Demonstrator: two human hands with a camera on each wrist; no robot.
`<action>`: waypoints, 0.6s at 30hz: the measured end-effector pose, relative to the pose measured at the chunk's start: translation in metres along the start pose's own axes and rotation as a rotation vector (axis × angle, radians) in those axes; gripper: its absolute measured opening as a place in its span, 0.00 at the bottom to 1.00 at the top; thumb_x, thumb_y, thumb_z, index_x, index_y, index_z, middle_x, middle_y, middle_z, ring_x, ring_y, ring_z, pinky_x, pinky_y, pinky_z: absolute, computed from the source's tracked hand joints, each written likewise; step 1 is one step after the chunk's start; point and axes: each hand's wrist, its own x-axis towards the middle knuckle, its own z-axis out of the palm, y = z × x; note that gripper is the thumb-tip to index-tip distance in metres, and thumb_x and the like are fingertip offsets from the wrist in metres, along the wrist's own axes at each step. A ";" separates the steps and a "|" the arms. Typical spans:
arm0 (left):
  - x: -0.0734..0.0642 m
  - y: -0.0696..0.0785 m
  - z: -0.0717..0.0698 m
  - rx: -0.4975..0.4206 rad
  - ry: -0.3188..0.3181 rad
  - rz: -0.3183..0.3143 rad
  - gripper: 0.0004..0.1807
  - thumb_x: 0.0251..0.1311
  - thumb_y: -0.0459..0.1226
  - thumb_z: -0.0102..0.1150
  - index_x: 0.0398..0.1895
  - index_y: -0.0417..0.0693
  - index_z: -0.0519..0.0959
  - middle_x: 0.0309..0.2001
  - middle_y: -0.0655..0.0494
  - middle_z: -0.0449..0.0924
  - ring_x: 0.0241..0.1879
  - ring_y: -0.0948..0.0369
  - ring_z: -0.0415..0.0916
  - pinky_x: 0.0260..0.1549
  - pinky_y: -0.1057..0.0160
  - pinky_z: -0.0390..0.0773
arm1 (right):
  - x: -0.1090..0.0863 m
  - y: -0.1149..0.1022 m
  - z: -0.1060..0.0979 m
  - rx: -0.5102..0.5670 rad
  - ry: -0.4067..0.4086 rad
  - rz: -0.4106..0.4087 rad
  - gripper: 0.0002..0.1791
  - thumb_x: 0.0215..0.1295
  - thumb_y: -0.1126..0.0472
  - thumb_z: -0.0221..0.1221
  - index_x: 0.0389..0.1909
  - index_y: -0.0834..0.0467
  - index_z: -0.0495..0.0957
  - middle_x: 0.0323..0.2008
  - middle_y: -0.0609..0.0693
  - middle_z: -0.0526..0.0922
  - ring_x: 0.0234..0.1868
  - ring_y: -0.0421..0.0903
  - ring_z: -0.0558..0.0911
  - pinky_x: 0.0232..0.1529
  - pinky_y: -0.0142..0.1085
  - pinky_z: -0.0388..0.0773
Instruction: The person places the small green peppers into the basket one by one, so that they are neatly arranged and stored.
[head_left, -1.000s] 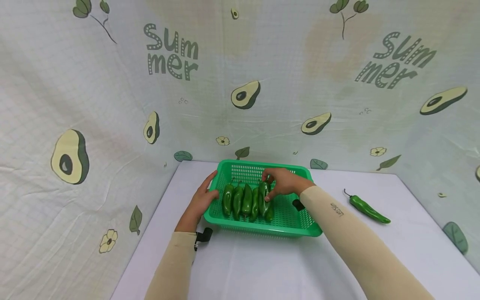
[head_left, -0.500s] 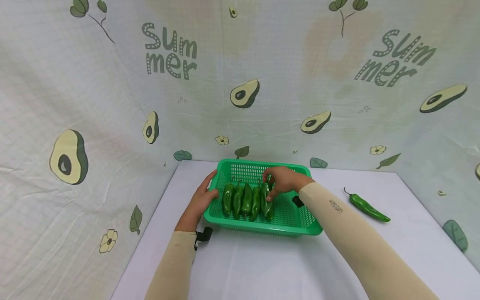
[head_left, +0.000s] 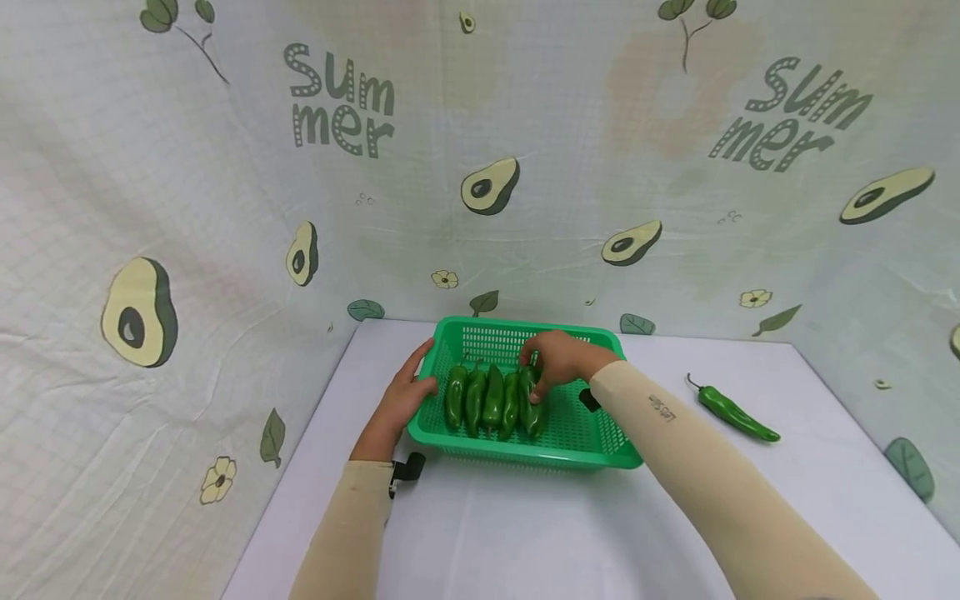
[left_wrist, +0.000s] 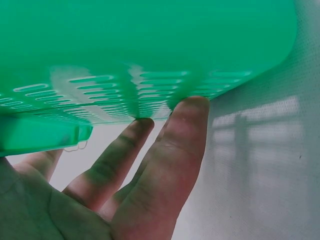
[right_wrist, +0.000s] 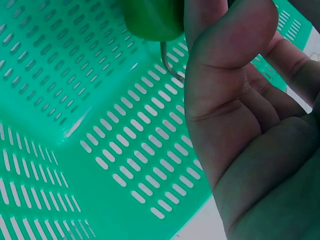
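Several glossy green chili peppers (head_left: 492,400) lie side by side in a green plastic basket (head_left: 517,457), in its left half. At the right end of this row, my right hand (head_left: 562,358) pinches one green chili pepper (head_left: 531,417) between thumb and fingers. The right wrist view shows this pepper's end (right_wrist: 152,20) with its thin stem, partly hidden by my thumb. My left hand (head_left: 393,408) holds the basket's left side, thumb over the rim. In the left wrist view, straight fingers (left_wrist: 185,130) touch the slotted outer wall.
Another green chili pepper (head_left: 735,412) lies on the white tabletop (head_left: 517,533), to the right of the basket. A printed cloth (head_left: 555,167) hangs behind the table and along both sides.
The pepper in my right hand has shifted slightly right, then a little back left against the row. My left hand stays on the basket's side.
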 end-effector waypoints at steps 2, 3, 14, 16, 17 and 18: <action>0.000 0.000 0.000 -0.002 -0.003 -0.002 0.49 0.55 0.37 0.55 0.81 0.85 0.59 0.67 0.42 0.76 0.50 0.48 0.76 0.42 0.51 0.75 | 0.001 0.003 0.000 -0.003 -0.005 0.005 0.38 0.46 0.49 0.84 0.59 0.56 0.83 0.52 0.50 0.84 0.50 0.47 0.83 0.51 0.46 0.81; 0.000 0.001 0.000 -0.005 -0.006 -0.003 0.49 0.55 0.37 0.55 0.81 0.85 0.59 0.67 0.42 0.76 0.50 0.47 0.76 0.42 0.51 0.75 | 0.001 0.004 0.000 -0.007 -0.008 0.008 0.38 0.46 0.49 0.84 0.59 0.56 0.83 0.52 0.50 0.84 0.50 0.47 0.83 0.50 0.46 0.81; 0.000 0.002 0.000 -0.021 -0.009 -0.005 0.49 0.55 0.36 0.55 0.81 0.86 0.59 0.65 0.40 0.78 0.47 0.47 0.76 0.40 0.52 0.75 | 0.000 0.003 -0.003 -0.010 -0.026 0.021 0.35 0.48 0.50 0.84 0.56 0.54 0.83 0.49 0.51 0.85 0.47 0.46 0.84 0.47 0.45 0.82; 0.000 0.001 0.000 -0.022 -0.007 -0.004 0.49 0.55 0.36 0.55 0.80 0.86 0.59 0.64 0.41 0.78 0.47 0.47 0.76 0.39 0.53 0.75 | 0.000 0.001 -0.003 -0.005 -0.023 0.012 0.34 0.48 0.50 0.83 0.56 0.54 0.83 0.49 0.51 0.84 0.47 0.46 0.84 0.47 0.45 0.82; 0.000 0.001 0.000 -0.023 -0.006 -0.003 0.49 0.55 0.36 0.55 0.80 0.86 0.59 0.64 0.41 0.79 0.47 0.48 0.77 0.39 0.53 0.76 | 0.000 0.001 -0.003 0.000 -0.020 0.010 0.34 0.49 0.50 0.83 0.56 0.54 0.83 0.49 0.50 0.84 0.47 0.46 0.83 0.47 0.45 0.82; -0.001 0.002 0.000 -0.024 -0.006 -0.001 0.49 0.55 0.36 0.55 0.80 0.85 0.59 0.64 0.41 0.79 0.47 0.48 0.77 0.39 0.53 0.76 | 0.000 0.001 -0.003 0.001 -0.017 0.007 0.33 0.49 0.50 0.83 0.56 0.54 0.83 0.49 0.50 0.84 0.47 0.46 0.84 0.46 0.45 0.82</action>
